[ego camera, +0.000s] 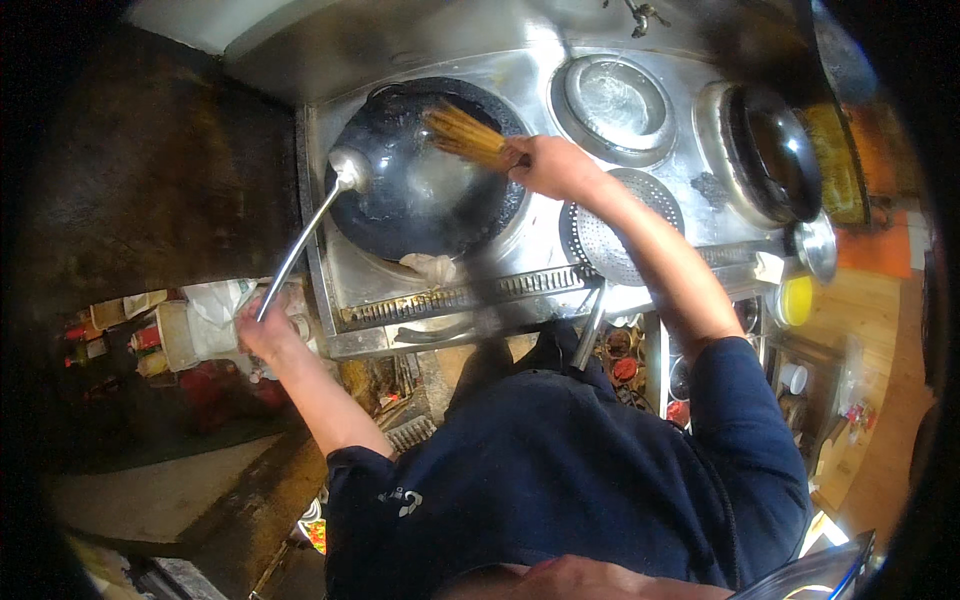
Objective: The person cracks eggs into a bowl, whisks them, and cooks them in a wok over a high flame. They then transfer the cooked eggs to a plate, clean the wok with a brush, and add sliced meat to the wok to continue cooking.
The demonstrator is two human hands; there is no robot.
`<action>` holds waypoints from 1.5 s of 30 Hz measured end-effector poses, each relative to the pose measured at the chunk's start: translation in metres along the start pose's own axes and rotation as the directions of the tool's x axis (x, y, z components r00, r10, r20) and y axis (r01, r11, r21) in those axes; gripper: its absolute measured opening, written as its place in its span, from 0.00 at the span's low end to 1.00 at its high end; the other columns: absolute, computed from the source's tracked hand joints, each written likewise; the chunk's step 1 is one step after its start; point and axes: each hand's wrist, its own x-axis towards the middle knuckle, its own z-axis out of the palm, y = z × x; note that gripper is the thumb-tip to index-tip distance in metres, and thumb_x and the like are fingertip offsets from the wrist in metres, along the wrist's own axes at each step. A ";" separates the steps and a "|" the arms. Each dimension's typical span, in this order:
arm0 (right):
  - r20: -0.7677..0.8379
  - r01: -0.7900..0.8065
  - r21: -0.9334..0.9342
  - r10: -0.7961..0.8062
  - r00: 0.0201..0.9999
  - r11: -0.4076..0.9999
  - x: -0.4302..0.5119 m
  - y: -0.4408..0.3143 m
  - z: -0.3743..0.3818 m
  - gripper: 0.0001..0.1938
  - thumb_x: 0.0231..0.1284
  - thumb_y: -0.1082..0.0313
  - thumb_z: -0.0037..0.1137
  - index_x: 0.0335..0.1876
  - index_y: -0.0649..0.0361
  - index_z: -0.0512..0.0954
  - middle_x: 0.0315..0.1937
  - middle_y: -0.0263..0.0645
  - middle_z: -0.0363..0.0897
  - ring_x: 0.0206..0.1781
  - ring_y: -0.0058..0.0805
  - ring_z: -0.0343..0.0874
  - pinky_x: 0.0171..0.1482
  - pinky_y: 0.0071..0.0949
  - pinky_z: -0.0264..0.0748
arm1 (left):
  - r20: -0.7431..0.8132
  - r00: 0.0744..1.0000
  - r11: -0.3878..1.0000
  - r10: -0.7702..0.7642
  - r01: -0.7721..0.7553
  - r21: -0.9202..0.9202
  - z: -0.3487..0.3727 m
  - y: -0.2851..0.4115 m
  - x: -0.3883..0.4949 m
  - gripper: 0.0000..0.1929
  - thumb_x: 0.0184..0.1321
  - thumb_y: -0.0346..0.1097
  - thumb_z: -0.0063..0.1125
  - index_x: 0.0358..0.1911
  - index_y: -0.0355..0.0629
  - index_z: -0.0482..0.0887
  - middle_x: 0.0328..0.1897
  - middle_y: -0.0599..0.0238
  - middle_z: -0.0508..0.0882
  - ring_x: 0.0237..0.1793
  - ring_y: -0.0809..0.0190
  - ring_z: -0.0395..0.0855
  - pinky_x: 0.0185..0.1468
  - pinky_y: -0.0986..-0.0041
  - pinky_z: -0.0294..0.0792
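Note:
My left hand [266, 328] is closed round the handle end of a long metal ladle [304, 238], whose bowl lies over the left rim of a large black wok [420, 202]. In my right hand [551, 165] is a bamboo wok brush [465, 136], its bristles over the upper part of the wok. The wok sits on the steel range; its inside looks wet and shiny. A folded pale cloth [430, 266] rests at the wok's near rim. Below my right forearm a round perforated strainer [619, 225] lies on the range, partly hidden by the arm.
A round basin with water [619, 101] stands at the back under a tap [643, 16]. Farther right, a dark wok [776, 154] sits tilted. A slotted drain channel [540, 281] runs along the range's near edge. Cartons and bottles [176, 334] are at the left.

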 end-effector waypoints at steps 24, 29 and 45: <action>-0.474 -0.188 0.482 0.435 0.766 0.856 -0.170 0.025 -0.006 0.24 0.74 0.60 0.63 0.72 0.54 0.76 0.42 0.48 0.90 0.36 0.39 0.91 0.41 0.42 0.87 | 0.402 0.914 0.996 -0.049 0.076 -0.050 0.055 -0.071 -0.179 0.26 0.84 0.55 0.47 0.24 0.54 0.68 0.19 0.70 0.70 0.30 0.58 0.73 0.61 0.43 0.74; -0.171 -0.191 0.918 0.782 0.599 0.347 -0.266 0.075 -0.023 0.25 0.76 0.57 0.66 0.73 0.53 0.75 0.38 0.29 0.82 0.33 0.18 0.81 0.31 0.22 0.79 | 0.756 0.618 0.975 -0.216 0.097 0.200 0.050 -0.232 -0.343 0.20 0.79 0.53 0.60 0.34 0.43 0.79 0.36 0.61 0.86 0.50 0.53 0.88 0.75 0.47 0.71; 0.194 -0.428 0.822 0.523 0.830 0.376 -0.264 -0.038 0.053 0.20 0.81 0.52 0.60 0.64 0.58 0.76 0.44 0.37 0.85 0.43 0.21 0.84 0.47 0.26 0.83 | 0.386 -0.216 0.168 -0.897 0.641 0.749 -0.069 -0.230 -0.373 0.18 0.80 0.31 0.52 0.69 0.36 0.77 0.64 0.57 0.85 0.64 0.59 0.82 0.74 0.58 0.70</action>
